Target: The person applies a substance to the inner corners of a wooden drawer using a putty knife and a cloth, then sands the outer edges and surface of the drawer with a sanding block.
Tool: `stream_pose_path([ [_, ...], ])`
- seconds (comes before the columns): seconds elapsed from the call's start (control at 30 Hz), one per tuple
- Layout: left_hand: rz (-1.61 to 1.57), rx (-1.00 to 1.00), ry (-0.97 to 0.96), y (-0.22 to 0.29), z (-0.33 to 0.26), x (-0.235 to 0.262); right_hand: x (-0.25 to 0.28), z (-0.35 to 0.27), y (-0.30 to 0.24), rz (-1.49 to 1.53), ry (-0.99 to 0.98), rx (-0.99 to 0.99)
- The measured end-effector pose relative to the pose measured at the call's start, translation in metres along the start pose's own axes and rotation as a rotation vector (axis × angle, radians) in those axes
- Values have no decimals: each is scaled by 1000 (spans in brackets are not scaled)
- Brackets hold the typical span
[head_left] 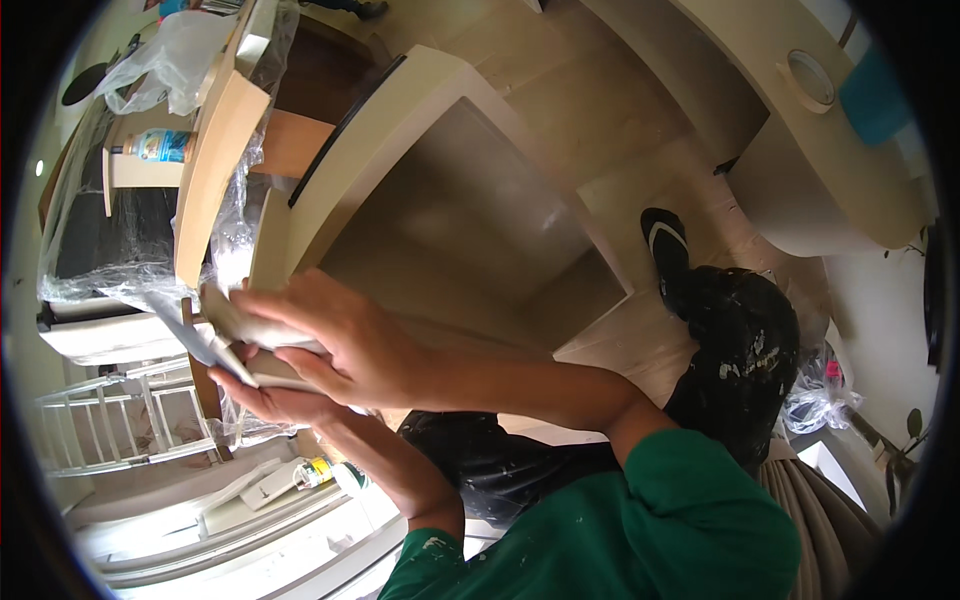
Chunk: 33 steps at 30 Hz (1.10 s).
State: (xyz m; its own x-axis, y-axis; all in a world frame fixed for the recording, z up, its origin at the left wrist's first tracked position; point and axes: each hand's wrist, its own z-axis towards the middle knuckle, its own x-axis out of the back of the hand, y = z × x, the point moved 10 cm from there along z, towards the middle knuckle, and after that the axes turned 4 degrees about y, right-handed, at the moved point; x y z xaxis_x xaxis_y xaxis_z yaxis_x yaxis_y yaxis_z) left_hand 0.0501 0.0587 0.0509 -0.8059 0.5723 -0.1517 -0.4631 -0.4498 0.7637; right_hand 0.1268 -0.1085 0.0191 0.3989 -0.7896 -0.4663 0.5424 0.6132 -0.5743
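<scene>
My left hand (285, 402) is closed, palm up, round a flat tool that looks like a putty knife, whose thin grey blade (182, 328) points up and left. Over it lies my right hand (345, 325), gripping a crumpled off-white cloth (240, 322) close against the tool. Both hands are near each other left of the middle, and the right one is a little blurred. Fingers and cloth hide most of the tool's handle.
A large pale cabinet frame (445, 75) lies beyond my hands. Plastic-wrapped furniture with a bottle (160, 146) is at the left, above a ladder (120, 420). A tub (315, 472) sits by the bright window sill. A tape roll (808, 80) rests on a rounded counter (850, 180).
</scene>
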Motion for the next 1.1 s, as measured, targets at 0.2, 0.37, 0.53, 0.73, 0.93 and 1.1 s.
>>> stream_pose_path([
  [0.2,-434,125,-493,-3,5,-27,120,-113,76,-177,446,-295],
  [0.37,-390,24,-492,-2,-1,-47,110,-126,166,87,488,-529],
  [0.53,-329,-38,-422,2,-1,-43,35,-37,129,-53,-40,-385],
  [0.73,-498,-24,-412,9,1,-41,103,-185,210,-537,51,-609],
  [0.93,-613,7,-351,12,2,-30,126,-237,246,-453,142,-869],
  [1.1,-697,57,-345,11,1,-23,36,-52,145,-35,184,-337],
])
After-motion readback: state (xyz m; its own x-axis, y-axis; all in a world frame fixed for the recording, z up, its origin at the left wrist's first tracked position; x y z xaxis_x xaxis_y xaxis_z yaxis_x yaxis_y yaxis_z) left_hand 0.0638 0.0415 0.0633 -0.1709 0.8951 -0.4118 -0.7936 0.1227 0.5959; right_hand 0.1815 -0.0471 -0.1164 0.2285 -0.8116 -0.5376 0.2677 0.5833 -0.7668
